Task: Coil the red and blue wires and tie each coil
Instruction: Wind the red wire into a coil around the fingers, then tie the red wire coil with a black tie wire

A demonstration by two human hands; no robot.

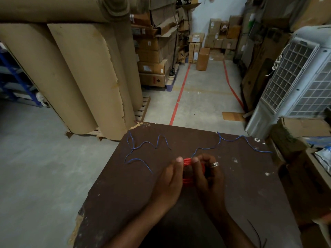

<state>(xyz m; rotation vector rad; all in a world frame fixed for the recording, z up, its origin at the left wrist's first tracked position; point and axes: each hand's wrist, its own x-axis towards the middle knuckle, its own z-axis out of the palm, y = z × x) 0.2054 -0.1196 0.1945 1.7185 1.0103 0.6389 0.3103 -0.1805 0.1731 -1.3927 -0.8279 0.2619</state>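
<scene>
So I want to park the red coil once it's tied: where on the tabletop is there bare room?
Bare board lies left of the left hand, below the blue wire, and right of the right hand, below the blue wire's right run. The far edge is crowded with blue wire loops. The red coil sits between both hands.

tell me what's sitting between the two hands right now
The red wire coil, in the head view: the left hand and right hand grip it from either side above the brown table.
</scene>
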